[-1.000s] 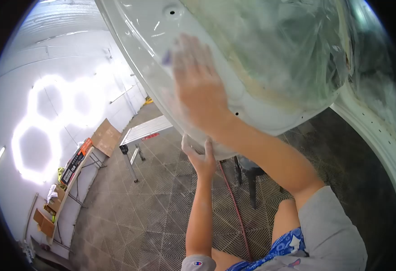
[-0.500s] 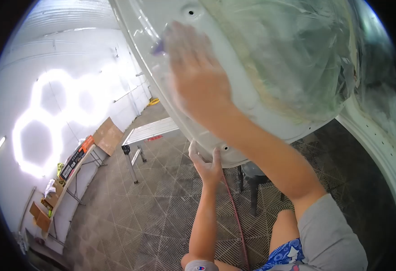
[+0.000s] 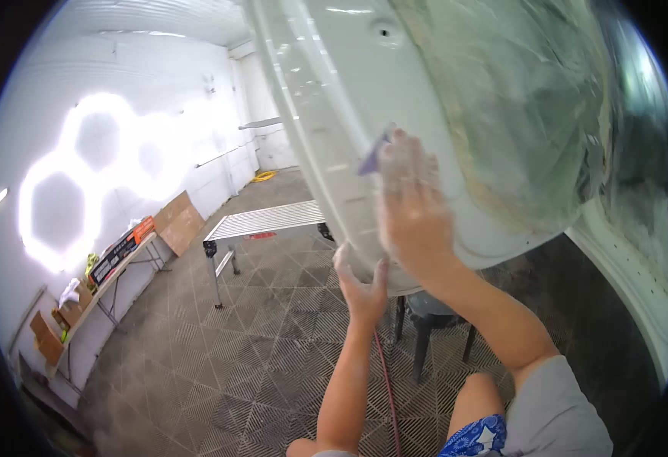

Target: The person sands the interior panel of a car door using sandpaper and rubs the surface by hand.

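A white vehicle door panel (image 3: 357, 84) fills the upper middle, with green-tinted plastic film (image 3: 524, 114) over its centre. My right hand (image 3: 418, 206) lies flat on the panel, slightly blurred, pressing a purple sheet (image 3: 373, 158) whose corner shows past the fingertips on the left. At the panel's lower left corner, my left hand (image 3: 361, 286) grips the edge between thumb and fingers. Whitish dust covers the fingers of both hands.
A silver work platform (image 3: 261, 221) stands left of the panel. Along the left wall runs a narrow table (image 3: 113, 282) with boxes. Under the panel is a dark stool (image 3: 429, 308); a red hose (image 3: 386, 381) crosses the tiled floor. Hexagonal lights (image 3: 59, 213) glow.
The panel appears further right in the view, and my left hand with it. My right hand with the purple sheet has moved down and right, lower on the panel.
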Motion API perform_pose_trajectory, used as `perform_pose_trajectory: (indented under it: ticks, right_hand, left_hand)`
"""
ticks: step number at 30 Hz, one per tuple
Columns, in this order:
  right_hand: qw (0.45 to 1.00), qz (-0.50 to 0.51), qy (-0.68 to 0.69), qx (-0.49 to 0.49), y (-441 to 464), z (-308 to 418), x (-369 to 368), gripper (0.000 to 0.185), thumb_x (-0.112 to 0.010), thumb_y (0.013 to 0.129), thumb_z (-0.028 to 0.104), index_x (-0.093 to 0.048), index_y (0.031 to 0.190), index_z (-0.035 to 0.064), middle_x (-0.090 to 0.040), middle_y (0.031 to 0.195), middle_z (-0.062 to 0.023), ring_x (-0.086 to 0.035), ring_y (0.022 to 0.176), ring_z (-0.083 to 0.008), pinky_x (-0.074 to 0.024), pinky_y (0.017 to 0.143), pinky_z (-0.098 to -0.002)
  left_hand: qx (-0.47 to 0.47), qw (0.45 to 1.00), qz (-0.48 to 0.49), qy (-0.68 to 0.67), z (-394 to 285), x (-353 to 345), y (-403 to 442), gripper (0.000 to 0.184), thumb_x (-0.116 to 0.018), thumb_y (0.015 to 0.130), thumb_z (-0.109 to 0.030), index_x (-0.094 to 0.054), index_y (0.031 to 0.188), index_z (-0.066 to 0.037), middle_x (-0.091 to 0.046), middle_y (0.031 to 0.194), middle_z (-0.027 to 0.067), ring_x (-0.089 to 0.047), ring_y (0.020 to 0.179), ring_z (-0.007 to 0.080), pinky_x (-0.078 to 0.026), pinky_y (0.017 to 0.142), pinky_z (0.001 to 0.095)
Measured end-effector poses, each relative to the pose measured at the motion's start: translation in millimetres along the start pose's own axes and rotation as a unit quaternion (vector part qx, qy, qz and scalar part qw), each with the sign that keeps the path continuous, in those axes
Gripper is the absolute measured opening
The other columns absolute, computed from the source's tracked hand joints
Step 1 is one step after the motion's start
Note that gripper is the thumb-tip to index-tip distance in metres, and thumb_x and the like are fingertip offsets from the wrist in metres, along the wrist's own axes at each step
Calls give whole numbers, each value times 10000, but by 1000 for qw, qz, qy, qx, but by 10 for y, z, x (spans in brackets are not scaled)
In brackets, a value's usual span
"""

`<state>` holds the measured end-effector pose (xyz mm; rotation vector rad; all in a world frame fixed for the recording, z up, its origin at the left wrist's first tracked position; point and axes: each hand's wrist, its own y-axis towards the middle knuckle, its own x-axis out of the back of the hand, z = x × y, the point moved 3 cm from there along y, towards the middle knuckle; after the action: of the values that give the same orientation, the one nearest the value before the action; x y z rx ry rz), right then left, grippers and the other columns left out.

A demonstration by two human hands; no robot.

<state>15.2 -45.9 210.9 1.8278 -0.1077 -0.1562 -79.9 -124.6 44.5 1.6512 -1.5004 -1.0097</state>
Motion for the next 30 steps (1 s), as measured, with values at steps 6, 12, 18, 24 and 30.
perform_pose_trajectory:
  ticks: [6,12,18,24,30]
  right_hand:
    - [993,-97,24,56,1548,-9,-65,594,-566,884,56,-412,1432,-115,-421,1523,-271,-454,1395,-417,-392,1145,-533]
    - [997,-27,72,14,387,1,-10,578,-544,903,47,-406,1446,-90,-392,1539,-275,-406,1421,-432,-368,1159,-532]
    - [997,-35,-5,70,1452,14,-42,625,-576,865,61,-403,1449,-82,-356,1574,-250,-383,1441,-421,-359,1164,-538]
    - [999,0,10,33,458,46,50,623,-565,873,66,-395,1453,-88,-373,1562,-245,-393,1438,-380,-326,1198,-479]
    - [995,-47,28,80,1553,-6,-12,588,-552,914,89,-397,1452,-93,-422,1529,-254,-391,1438,-387,-318,1200,-475]
  left_hand:
    - [-44,999,-23,-3,67,-70,65,705,-739,872,-92,-351,1440,62,-445,1416,249,-506,1280,348,-392,1096,463]
    - [-2,999,-15,-30,-76,-37,115,691,-736,876,-91,-359,1436,52,-457,1399,241,-497,1289,355,-387,1099,460]
    - [-26,999,-17,-27,-96,-54,123,670,-723,878,-71,-365,1433,42,-476,1375,242,-504,1278,356,-396,1090,460]
    - [-23,999,-14,-21,-205,-46,117,654,-721,876,-62,-378,1424,36,-479,1365,243,-508,1269,355,-397,1089,461]
    - [-52,998,-27,-14,-168,-41,92,651,-725,886,-78,-376,1421,50,-464,1384,236,-495,1281,351,-405,1082,464]
